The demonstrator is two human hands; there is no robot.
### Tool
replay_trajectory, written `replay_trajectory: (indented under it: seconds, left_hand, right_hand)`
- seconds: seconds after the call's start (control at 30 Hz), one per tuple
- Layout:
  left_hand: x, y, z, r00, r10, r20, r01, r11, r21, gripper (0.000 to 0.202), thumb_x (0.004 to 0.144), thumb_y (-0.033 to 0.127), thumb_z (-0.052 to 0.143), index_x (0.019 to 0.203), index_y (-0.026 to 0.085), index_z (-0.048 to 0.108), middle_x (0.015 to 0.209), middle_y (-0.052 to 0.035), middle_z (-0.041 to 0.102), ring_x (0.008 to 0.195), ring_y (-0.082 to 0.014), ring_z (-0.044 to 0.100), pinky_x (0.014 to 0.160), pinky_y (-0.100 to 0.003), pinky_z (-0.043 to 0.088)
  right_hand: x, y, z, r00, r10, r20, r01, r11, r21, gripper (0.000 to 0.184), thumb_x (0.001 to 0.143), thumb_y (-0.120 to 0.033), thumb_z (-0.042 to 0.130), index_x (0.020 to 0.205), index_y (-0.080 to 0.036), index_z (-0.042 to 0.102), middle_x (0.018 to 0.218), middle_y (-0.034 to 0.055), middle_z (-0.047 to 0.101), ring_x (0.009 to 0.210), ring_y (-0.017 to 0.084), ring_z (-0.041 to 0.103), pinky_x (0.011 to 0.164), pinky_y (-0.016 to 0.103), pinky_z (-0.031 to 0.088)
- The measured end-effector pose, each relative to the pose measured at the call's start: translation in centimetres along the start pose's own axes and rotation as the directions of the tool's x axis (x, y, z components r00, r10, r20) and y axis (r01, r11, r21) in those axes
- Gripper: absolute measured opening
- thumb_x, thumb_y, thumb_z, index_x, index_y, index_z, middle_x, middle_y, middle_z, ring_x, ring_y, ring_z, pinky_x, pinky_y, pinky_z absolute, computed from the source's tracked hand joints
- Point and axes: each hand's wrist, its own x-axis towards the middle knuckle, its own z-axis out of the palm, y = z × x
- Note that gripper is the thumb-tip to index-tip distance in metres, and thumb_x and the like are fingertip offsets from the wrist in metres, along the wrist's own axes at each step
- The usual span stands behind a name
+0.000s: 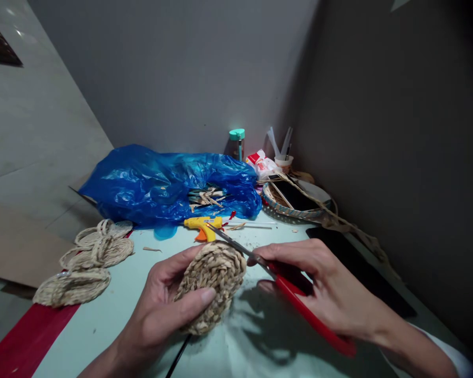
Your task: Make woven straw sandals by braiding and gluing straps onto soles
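Observation:
My left hand (167, 302) grips an oval woven straw sole (216, 278), thumb across its face and fingers behind it. In my right hand (315, 278) is a pair of scissors (295, 299) with red handles. Their blades point up and left, passing by the sole's upper right edge; whether they touch it I cannot tell. The blades look closed or nearly so. Just beyond the blade tips lies a yellow glue gun (203, 226) with an orange trigger and a clear glue stick in its back.
Several woven straw slippers (82, 262) lie at left on a red strip (39, 336). Behind stands a blue plastic bag (142, 184) with straw scraps. A round basket (295, 210) holds a phone (294, 193). Near the wall are a green-lidded jar (237, 143) and a cup (284, 163).

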Motion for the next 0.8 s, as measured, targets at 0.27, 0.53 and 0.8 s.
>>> replay_trajectory:
  seconds: [0.27,0.53,0.8]
  left_hand:
    - [0.4,-0.1,0.0,0.998,0.039,0.050,-0.047,0.987,0.153,0.042,0.066,0.029,0.083,0.107,0.020,0.079,0.106,-0.0093,0.079,0.102,-0.0313,0.070,0.092,-0.036,0.052]
    - [0.8,0.0,0.4,0.983,-0.026,0.180,-0.068,0.866,0.495,0.050,0.071,0.026,0.080,0.120,0.026,0.065,0.081,-0.0010,0.073,0.076,-0.0208,0.068,0.070,-0.026,0.048]
    - [2.3,0.4,-0.6,0.997,0.079,0.016,-0.078,0.996,-0.040,0.036,0.084,0.029,0.072,0.118,0.020,0.065,0.108,-0.0077,0.074,0.093,-0.0203,0.069,0.083,-0.028,0.052]
  right_hand:
    - [0.6,0.6,-0.1,0.935,0.339,-0.099,-0.271,0.868,0.417,0.023,0.088,-0.043,0.068,0.099,-0.024,0.065,0.063,-0.0041,0.055,0.045,0.008,0.044,0.043,0.022,0.037]
    - [0.9,0.4,1.9,0.929,0.367,0.039,-0.319,0.744,0.586,0.036,0.072,-0.027,0.084,0.096,-0.021,0.059,0.075,-0.0031,0.062,0.063,0.011,0.055,0.057,0.021,0.048]
    - [1.0,1.6,2.1,0.768,0.520,-0.374,-0.154,0.717,0.680,0.038,0.076,-0.040,0.081,0.103,-0.026,0.058,0.078,-0.0046,0.061,0.059,0.010,0.056,0.052,0.021,0.050]
